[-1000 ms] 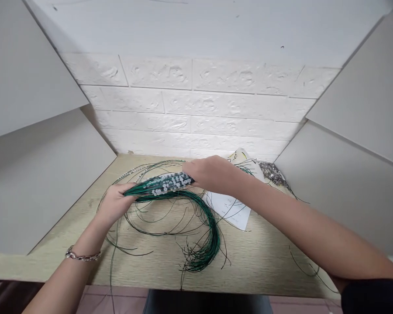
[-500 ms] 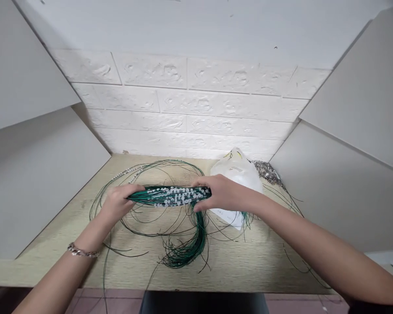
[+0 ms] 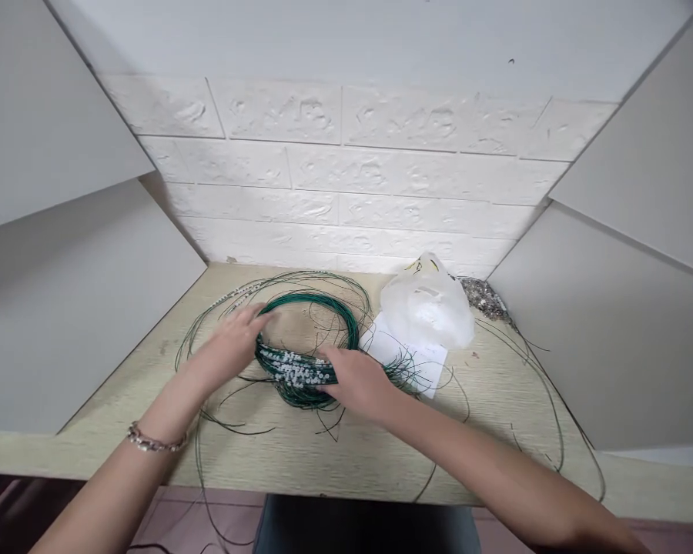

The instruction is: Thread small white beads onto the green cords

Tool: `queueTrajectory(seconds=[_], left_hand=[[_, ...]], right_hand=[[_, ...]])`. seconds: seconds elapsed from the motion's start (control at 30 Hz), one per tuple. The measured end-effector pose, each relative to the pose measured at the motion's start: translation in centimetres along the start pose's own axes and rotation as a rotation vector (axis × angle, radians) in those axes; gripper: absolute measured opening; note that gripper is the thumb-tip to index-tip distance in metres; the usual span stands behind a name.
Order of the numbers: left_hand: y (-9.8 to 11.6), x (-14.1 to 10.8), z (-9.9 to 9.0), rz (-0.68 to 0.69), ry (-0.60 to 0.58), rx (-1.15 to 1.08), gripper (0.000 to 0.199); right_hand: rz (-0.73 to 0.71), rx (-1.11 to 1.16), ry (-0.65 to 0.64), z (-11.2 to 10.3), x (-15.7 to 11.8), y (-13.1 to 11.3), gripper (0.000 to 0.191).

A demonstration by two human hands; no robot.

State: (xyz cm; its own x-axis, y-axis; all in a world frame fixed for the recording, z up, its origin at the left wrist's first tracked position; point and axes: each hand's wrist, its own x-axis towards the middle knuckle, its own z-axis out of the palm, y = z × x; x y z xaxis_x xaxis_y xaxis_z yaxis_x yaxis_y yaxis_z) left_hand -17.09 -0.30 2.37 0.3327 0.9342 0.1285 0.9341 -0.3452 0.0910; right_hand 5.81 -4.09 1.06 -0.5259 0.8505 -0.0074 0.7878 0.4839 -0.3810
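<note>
A thick coil of green wires [image 3: 352, 322] forms a ring low over the table, with white beads [image 3: 296, 368] clustered along its near side. My left hand [image 3: 236, 338] is closed around the coil's left side, thumb and fingers partly hidden. On the near right, my right hand [image 3: 353, 377] grips the coil beside the beads, its fingers wrapped about the wires. Loose wire ends [image 3: 404, 371] fan out to the right of that hand. Behind the coil, thinner green wires with small white beads [image 3: 239, 292] lie in a wide loop.
A white plastic bag [image 3: 430, 308] rests at the back right on a paper sheet [image 3: 436, 362]. Behind it lies a dark speckled heap [image 3: 483, 298]. Grey panels [image 3: 624, 331] flank the wooden table [image 3: 346, 462]; a white brick-patterned wall [image 3: 340, 177] closes the back.
The coil has tipped from edge-on to showing its open ring, and sits lower. My hands turned with it. The loose wire ends swung from below the hands to the right.
</note>
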Motion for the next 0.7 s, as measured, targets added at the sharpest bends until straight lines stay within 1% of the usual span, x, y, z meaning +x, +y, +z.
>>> queueTrajectory(seconds=[0.03,0.07,0.13,0.17,0.23,0.33,0.4,0.5,0.63,0.7], left_hand=[[1.2,-0.3,-0.2,0.083,-0.024,-0.066,0.045],[2.3,-0.4,-0.4,0.166,-0.075,-0.144,0.041],[4.2,-0.2,-0.7,0.252,-0.206,-0.249,0.035],[4.8,0.1,-0.7,0.276,-0.265,-0.277,0.034],[5.3,0.7,-0.5,0.285,-0.346,-0.326,0.032],[5.0,1.4,-0.5,0.242,-0.398,-0.429,0.033],[4.8,1.7,-0.9,0.214,-0.407,-0.499,0.034],[4.9,1.8,-1.9,0.176,-0.376,-0.566,0.036],[5.6,2.0,-3.3,0.103,-0.287,-0.595,0.038],[6.1,2.2,-3.8,0.083,-0.232,-0.644,0.038]], right_hand=[[-0.001,0.097,-0.022,-0.2,0.2,0.4,0.045],[-0.005,0.177,-0.049,-0.5,0.4,0.7,0.049],[-0.007,0.290,-0.138,-1.1,0.9,1.3,0.050],[0.002,0.326,-0.193,-1.4,1.1,1.5,0.046],[0.034,0.371,-0.279,-1.9,1.5,1.7,0.041],[0.065,0.425,-0.323,-2.5,2.0,1.9,0.044],[0.063,0.471,-0.321,-3.0,2.3,1.9,0.040],[0.076,0.565,-0.310,-4.0,2.6,2.0,0.033],[0.124,0.766,-0.388,-5.6,3.4,2.1,0.027],[0.110,0.792,-0.372,-6.4,3.7,2.1,0.029]])
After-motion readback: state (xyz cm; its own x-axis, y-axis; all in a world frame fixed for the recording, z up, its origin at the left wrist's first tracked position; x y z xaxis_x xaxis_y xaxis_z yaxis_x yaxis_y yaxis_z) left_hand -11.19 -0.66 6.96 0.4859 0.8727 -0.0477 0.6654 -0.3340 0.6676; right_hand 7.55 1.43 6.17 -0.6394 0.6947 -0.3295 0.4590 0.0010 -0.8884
